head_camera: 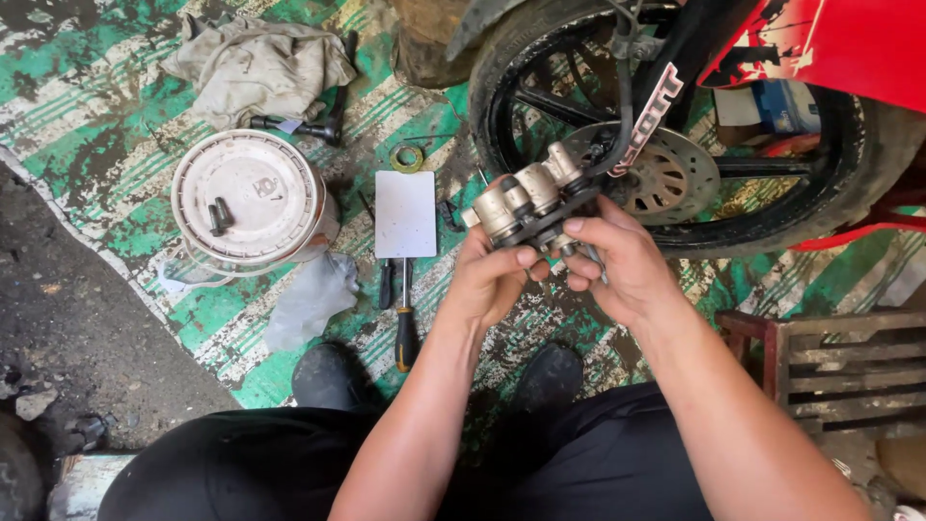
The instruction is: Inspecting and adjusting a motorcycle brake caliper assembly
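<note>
Both hands closed on the brake caliper (526, 198), held up in front of the front wheel (675, 125) w/ its disc (666, 178). Left hand (492, 275) grips from below, right hand (617, 260) clamps the near-right end. Long axis runs lower-left to upper-right, right end toward the disc; screwdriver (406, 318) lies on floor, left of my hands.
</note>
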